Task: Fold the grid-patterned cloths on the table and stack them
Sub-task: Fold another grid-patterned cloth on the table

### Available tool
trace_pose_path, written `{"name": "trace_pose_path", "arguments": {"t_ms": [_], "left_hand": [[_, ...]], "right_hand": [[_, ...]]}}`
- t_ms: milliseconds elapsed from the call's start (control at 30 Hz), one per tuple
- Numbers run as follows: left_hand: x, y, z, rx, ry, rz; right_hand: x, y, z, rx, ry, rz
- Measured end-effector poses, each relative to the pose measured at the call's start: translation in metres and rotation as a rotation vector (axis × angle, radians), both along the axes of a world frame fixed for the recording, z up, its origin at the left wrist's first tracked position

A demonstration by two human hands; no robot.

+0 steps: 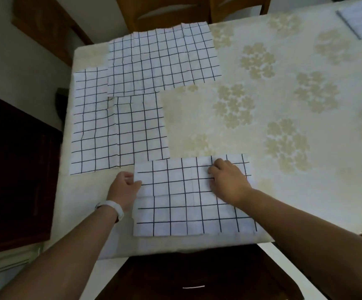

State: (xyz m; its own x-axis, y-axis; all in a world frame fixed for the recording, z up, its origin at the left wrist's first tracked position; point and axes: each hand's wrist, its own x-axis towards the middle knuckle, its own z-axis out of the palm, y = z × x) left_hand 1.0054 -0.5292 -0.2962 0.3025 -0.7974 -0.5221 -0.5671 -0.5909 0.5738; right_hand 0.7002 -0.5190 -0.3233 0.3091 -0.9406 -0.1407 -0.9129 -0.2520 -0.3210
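On the cream flower-patterned surface, a white black-gridded cloth and a farther gridded cloth are left flat, presumably awaiting folding. The nearest gridded cloth lies half folded. Its flap edge is pinched by the left hand, likely for alignment. The right hand is laid curled on the flap; pinching or pressing cannot be told.

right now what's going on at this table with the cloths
A person is folding the near cloth at the front edge of the table: its far part is doubled over. The left hand pinches the left edge, the right hand rests on the top layer. Two more grid cloths lie flat and overlapping further back on the left.
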Motion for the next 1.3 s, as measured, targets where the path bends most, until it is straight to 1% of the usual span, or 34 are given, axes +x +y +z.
{"name": "trace_pose_path", "arguments": {"t_ms": [133, 233, 300, 367, 433, 533, 600, 767, 1067, 1233, 1300], "left_hand": [[0.015, 0.03, -0.007, 0.077, 0.065, 0.057], [0.022, 0.052, -0.01, 0.146, 0.188, 0.126], [0.022, 0.065, -0.007, 0.198, 0.341, 0.154], [0.019, 0.078, -0.003, 0.239, 0.467, 0.138], [0.017, 0.087, -0.002, 0.25, 0.508, 0.109], [0.02, 0.092, -0.007, 0.227, 0.404, 0.038], [0.026, 0.091, -0.011, 0.196, 0.334, 0.042], [0.035, 0.091, -0.021, 0.102, 0.126, 0.053], [0.036, 0.099, -0.029, 0.071, 0.023, 0.015], [0.041, 0.096, -0.019, 0.095, -0.087, -0.167], [0.045, 0.091, -0.008, 0.064, -0.185, -0.276]], "right_hand": [[0.051, 0.019, 0.0, 0.054, -0.044, 0.262], [0.083, 0.027, 0.001, 0.132, 0.023, 0.352], [0.095, 0.026, 0.002, 0.15, 0.083, 0.337], [0.103, 0.024, 0.002, 0.158, 0.114, 0.276], [0.107, 0.023, 0.002, 0.164, 0.13, 0.232], [0.113, 0.023, 0.004, 0.171, 0.152, 0.195], [0.117, 0.023, 0.006, 0.171, 0.15, 0.188], [0.124, 0.03, 0.007, 0.158, 0.142, 0.257], [0.138, 0.048, -0.004, 0.138, 0.152, 0.278], [0.132, 0.042, 0.007, 0.198, 0.099, 0.271], [0.119, 0.038, 0.013, 0.205, 0.083, 0.238]]}}
